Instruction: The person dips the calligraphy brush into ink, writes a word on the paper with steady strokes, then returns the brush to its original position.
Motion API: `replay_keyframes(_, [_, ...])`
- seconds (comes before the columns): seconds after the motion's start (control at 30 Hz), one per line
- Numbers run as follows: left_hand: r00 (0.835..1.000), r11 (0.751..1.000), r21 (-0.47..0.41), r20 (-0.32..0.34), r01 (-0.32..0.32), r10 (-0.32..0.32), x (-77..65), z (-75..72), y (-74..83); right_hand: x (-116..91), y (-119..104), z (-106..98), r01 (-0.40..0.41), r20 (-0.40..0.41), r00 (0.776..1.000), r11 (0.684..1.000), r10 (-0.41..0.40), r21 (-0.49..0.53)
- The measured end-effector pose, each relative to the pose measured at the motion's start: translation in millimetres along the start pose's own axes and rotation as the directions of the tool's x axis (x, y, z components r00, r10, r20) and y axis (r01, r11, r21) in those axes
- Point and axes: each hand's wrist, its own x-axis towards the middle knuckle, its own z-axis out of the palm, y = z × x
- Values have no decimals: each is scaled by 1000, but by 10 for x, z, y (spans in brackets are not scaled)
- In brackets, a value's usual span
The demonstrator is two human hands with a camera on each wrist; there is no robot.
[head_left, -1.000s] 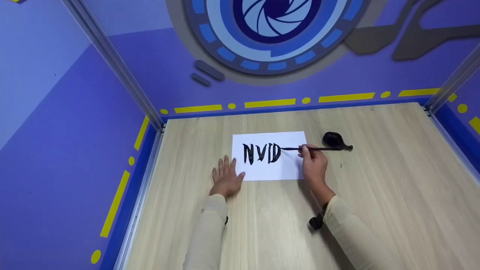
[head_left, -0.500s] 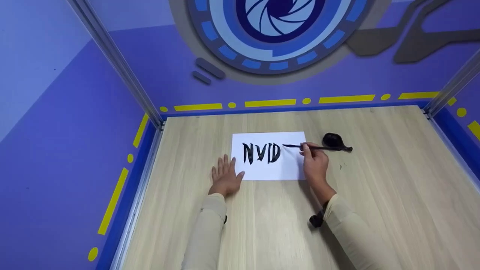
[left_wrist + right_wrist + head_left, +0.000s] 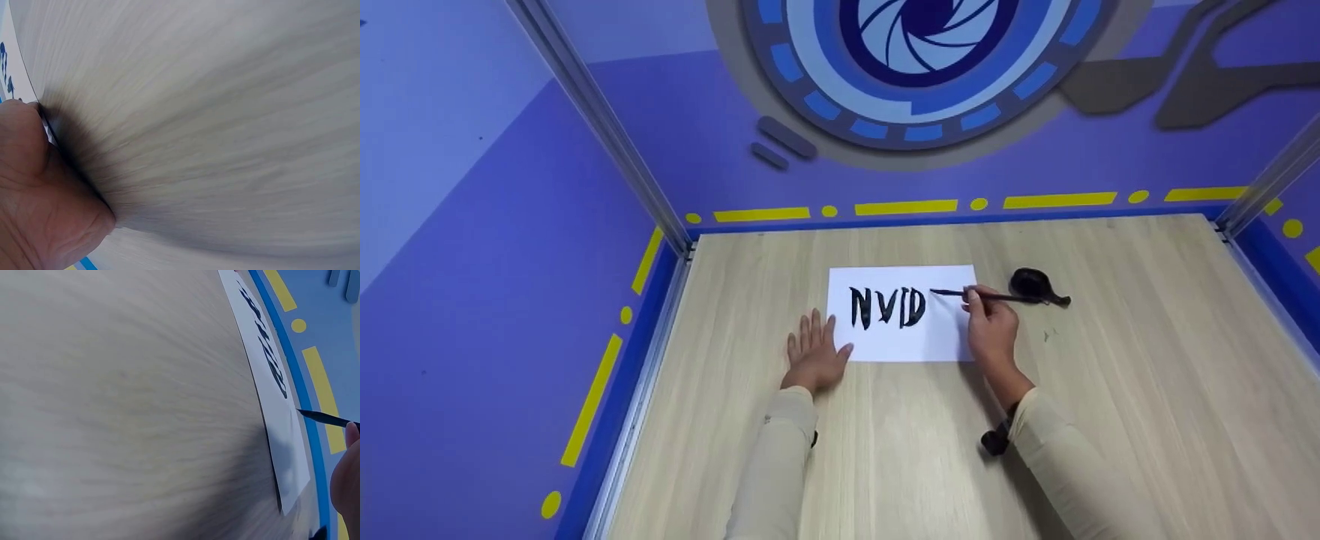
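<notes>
A white sheet of paper [image 3: 885, 349] lies on the wooden table, bearing the black painted letters NVID [image 3: 887, 308]. My right hand [image 3: 992, 330] pinches a dark brush [image 3: 952, 293] over the paper's right part. In the right wrist view, the brush [image 3: 323, 417] has its pointed tip just past the last letter; whether it touches the paper I cannot tell. With fingers spread, my left hand [image 3: 815, 356] rests flat at the paper's lower left edge. The left wrist view shows the heel of the left hand [image 3: 50, 208] on the tabletop.
To the right of the paper sits a black ink dish [image 3: 1030, 284] with a handle-like end, partly behind the brush shaft. Small dark marks [image 3: 1051, 334] dot the wooden table [image 3: 915, 450]. Blue-purple panels [image 3: 780, 176] wall in the back and sides.
The brush tip has lifted from beside the D and shifted slightly up and right, apart from the letter. My left hand stays in place; the head view has shifted slightly.
</notes>
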Motion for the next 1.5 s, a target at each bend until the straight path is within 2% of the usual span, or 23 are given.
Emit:
replay_keyframes(0.27, [1000,1000,18,1,1,-1,19,26,-30,15,23,27,18,16,1000,1000,-18,8])
replay_keyframes(0.57, [999,999,-15,-14,-29,29,103,104,-99,12,45,42,50,6,999,998,-50,36])
replay_keyframes(0.77, [1000,1000,-24,3,-14,14,28,29,-40,-2,23,70,39,-12,999,998,-39,55])
replay_keyframes(0.97, [1000,1000,-14,4,-14,14,74,66,-73,-10,8,120,26,-30,999,999,-25,23])
replay_keyframes(1.17, [1000,1000,-11,2,-9,9,62,51,-48,0,26,114,31,-27,999,999,-30,34])
replay_keyframes(1.4, [1000,1000,-2,4,-4,4,88,79,-54,10,65,72,46,-5,999,998,-45,51])
replay_keyframes(1.5, [1000,1000,8,11,4,-4,139,118,-95,10,77,60,58,8,998,997,-59,54])
